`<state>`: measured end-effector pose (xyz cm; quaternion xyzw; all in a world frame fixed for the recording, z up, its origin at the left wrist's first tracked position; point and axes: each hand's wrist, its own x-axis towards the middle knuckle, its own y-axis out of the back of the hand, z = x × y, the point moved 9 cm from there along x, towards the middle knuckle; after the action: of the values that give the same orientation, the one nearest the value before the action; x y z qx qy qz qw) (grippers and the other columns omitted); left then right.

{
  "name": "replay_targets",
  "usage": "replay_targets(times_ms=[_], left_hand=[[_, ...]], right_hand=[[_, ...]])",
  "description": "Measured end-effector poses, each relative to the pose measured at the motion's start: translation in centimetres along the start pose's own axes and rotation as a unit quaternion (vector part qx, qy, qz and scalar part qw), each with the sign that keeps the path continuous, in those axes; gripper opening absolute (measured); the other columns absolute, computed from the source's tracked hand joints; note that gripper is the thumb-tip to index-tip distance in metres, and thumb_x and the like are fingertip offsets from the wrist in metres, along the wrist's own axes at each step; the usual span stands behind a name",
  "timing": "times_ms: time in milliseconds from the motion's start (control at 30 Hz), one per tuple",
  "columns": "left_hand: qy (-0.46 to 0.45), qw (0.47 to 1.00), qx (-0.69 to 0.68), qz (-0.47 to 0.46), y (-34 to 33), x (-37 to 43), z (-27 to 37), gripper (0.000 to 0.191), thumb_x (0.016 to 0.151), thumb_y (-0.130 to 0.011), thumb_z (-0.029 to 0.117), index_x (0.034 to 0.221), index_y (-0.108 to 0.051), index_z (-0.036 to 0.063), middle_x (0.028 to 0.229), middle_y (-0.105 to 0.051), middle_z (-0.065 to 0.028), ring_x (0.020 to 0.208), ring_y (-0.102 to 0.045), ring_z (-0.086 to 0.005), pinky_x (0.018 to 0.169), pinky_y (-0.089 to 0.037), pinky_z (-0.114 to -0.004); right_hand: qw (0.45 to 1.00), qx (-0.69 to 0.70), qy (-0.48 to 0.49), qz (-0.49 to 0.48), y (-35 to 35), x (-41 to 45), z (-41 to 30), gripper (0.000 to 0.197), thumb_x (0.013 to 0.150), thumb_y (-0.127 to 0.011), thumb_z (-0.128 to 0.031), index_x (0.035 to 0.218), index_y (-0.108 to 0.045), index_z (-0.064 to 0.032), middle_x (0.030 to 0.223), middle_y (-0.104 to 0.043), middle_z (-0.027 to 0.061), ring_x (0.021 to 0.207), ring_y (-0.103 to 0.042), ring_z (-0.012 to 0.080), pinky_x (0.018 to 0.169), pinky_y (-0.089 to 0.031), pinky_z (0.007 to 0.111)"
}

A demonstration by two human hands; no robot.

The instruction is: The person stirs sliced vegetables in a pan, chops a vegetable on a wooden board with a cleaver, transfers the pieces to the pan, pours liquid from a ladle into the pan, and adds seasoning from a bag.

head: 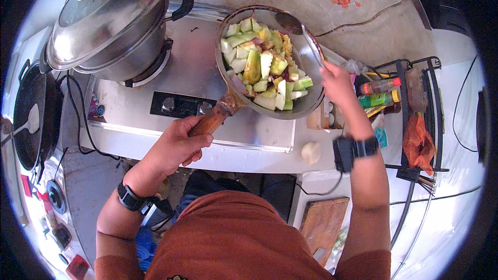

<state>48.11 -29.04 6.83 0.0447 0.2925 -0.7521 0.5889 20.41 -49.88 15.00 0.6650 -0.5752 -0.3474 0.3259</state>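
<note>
My left hand (177, 144) is wrapped around the wooden handle (210, 121) of a wok (311, 91) over the right side of the gas stove. Cut pieces of pale green vegetable (268, 66) fill much of the wok, mixed with yellow, egg-like bits and some purplish pieces. At the wok's right rim, my right hand (337, 83) grips a metal spatula (311, 44). Its dark, rounded head rests against the far inner wall, beside the food. Whether the wok touches its burner is hidden beneath it.
A lidded steel pot (124, 42) occupies the left burner. Farther left lies a black pan (33, 120) with a pale turner (33, 118). A round whitish object (311, 152) sits near the counter edge. Bottles (379, 98) stand by a black rack (404, 124) at right.
</note>
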Motion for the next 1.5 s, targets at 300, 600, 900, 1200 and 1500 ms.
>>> replay_targets(times_ms=[300,600,900,1200,1500], left_hand=[[0.015,1.0,0.006,0.014,0.1,-0.1,0.2,0.046,0.083,-0.059,0.009,0.125,-0.045,-0.0011,0.068,-0.048,0.0029,0.048,-0.043,-0.0035,0.037,-0.029,-0.018],[0.012,1.0,-0.012,0.014,-0.1,0.0,0.2,0.048,0.083,-0.06,0.008,0.127,-0.043,-0.0029,0.068,-0.048,0.0023,0.048,-0.043,-0.004,0.037,-0.029,-0.018],[0.01,1.0,-0.008,0.014,0.0,0.0,0.4,0.042,0.083,-0.06,0.009,0.121,-0.047,-0.0032,0.067,-0.046,0.0028,0.047,-0.041,-0.0036,0.037,-0.027,-0.018],[0.002,0.999,-0.006,0.042,0.0,-0.2,0.3,0.037,0.083,-0.058,0.006,0.117,-0.049,-0.0028,0.066,-0.044,0.0029,0.044,-0.036,-0.003,0.036,-0.025,-0.018],[-0.017,0.998,-0.021,0.048,-1.0,-0.5,-0.6,0.048,0.081,-0.062,0.01,0.124,-0.045,-0.003,0.071,-0.048,0.0019,0.044,-0.038,-0.003,0.035,-0.027,-0.017]], right_hand=[[0.918,-0.32,0.22,-0.082,-5.9,-5.7,-6.3,0.042,0.085,-0.046,-0.01,0.127,-0.048,-0.0132,0.07,-0.06,0.0189,0.065,-0.061,0.0337,0.06,-0.05,0.044],[0.932,-0.308,0.188,-0.043,0.0,-10.9,-1.9,0.045,0.085,-0.05,-0.011,0.13,-0.045,-0.0157,0.061,-0.053,0.0121,0.053,-0.057,0.0252,0.052,-0.048,0.041],[0.958,0.213,-0.15,-0.121,-1.9,-0.5,3.9,0.039,0.092,-0.047,-0.017,0.131,-0.046,-0.0107,0.059,-0.039,-0.0069,0.042,-0.033,0.0029,0.036,-0.026,0.02],[0.98,-0.1,0.138,-0.101,-4.2,-5.6,-2.0,0.041,0.087,-0.052,-0.013,0.128,-0.048,-0.0085,0.077,-0.061,0.0189,0.064,-0.054,0.014,0.063,-0.045,0.03],[0.989,-0.125,0.044,-0.063,4.8,-15.3,-2.1,0.041,0.086,-0.053,-0.012,0.127,-0.049,-0.0145,0.071,-0.056,0.0239,0.058,-0.055,0.0366,0.058,-0.046,0.036]])
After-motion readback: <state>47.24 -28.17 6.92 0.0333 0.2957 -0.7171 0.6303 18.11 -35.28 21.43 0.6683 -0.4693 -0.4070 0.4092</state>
